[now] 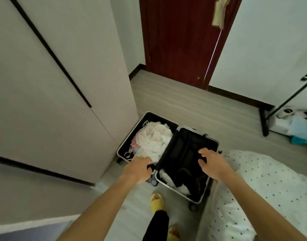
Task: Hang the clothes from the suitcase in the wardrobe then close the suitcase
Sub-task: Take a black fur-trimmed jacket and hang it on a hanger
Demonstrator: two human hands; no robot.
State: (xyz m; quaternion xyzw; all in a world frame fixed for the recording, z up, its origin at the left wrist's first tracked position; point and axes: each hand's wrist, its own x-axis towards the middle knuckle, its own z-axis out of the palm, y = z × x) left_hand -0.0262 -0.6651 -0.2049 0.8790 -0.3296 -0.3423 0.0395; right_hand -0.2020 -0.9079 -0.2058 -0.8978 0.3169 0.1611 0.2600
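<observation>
The suitcase (150,117) is lying open on the floor by the wardrobe (62,84), pale clothes (154,140) heaped in its left half. Left hand (140,169) and right hand (213,164) are curling round dark fabric (182,164) — unpacking is barely beginning — next, lifting it clear and opening the wardrobe.

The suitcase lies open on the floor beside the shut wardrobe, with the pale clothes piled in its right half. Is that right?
Not quite: the head view shows the pale clothes piled in the left half of the suitcase, nearer the wardrobe. The rest holds.
</observation>
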